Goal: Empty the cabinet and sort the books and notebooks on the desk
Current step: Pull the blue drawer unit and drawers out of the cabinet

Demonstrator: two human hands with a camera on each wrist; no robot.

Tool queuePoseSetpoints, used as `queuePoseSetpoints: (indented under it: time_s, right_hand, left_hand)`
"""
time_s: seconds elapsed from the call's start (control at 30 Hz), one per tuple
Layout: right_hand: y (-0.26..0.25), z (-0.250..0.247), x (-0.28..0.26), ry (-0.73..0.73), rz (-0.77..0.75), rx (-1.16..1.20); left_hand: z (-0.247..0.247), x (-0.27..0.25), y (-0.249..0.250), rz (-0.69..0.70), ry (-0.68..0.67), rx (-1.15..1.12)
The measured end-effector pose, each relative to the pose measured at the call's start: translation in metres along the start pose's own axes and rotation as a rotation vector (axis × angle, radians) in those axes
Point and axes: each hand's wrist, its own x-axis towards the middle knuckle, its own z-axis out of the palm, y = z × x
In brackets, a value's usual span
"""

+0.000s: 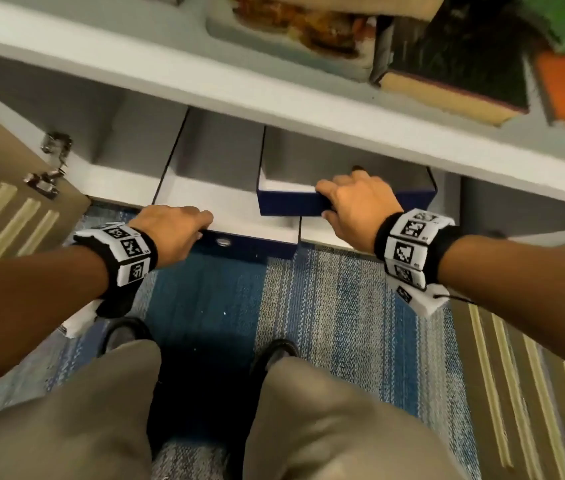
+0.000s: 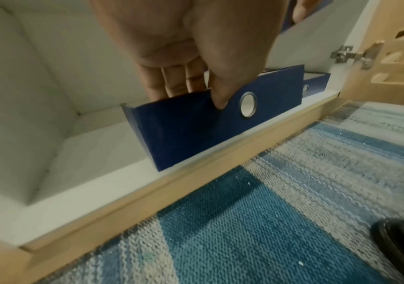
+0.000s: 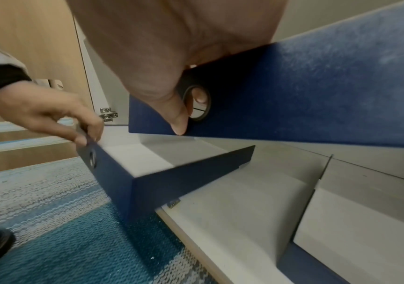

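your left hand (image 1: 173, 226) pinches the front edge of a blue box file (image 2: 196, 123), thumb outside by the metal ring hole and fingers curled inside, with the file standing at the lip of the open cabinet (image 1: 128, 174) floor. your right hand (image 1: 353, 202) grips a second blue box file (image 1: 288, 199), lifted clear of the cabinet floor, thumb beside its ring hole. books (image 1: 447, 64) lie on the desk (image 1: 170, 64) above.
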Motion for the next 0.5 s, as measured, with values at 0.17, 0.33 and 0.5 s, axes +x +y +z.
queuePoseSetpoints:
  time_s: [0.17, 0.33, 0.5]
  right_hand:
    - [-0.007, -0.038, -0.05, 0.012, 0.058, 0.051]
    - [-0.014, -0.089, -0.106, -0.031, 0.11, 0.109]
    - [-0.011, -0.149, -0.147, -0.155, 0.172, 0.125]
  left_hand:
    - [-0.072, -0.046, -0.011, 0.019, 0.154, -0.035]
    - [-0.141, -0.095, -0.008, 0.095, 0.256, 0.076]
    - [-0.196, -0.143, 0.017, 0.104, 0.263, 0.166]
